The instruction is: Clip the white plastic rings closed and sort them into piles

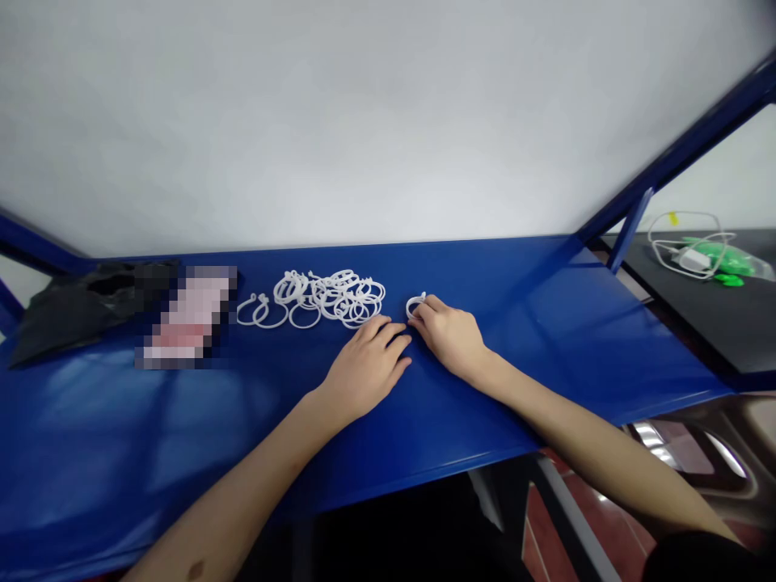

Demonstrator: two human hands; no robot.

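My right hand [449, 338] rests on the blue shelf [546, 323] with its fingertips pinched on a single white plastic ring [415, 305]. My left hand [367, 365] lies palm down just left of it, fingers together and loosely curled, touching the shelf and holding nothing that I can see. A heap of several white plastic rings [331, 297] lies just beyond my left hand. Two loose rings [262, 312] lie at the heap's left end.
A dark cloth or bag [78, 303] and a blurred pinkish object [187, 315] lie at the shelf's left. A blue frame post [630, 218] rises at the right. Beyond it a black table [715, 311] carries a white charger with cable [691, 257] and green items [724, 263].
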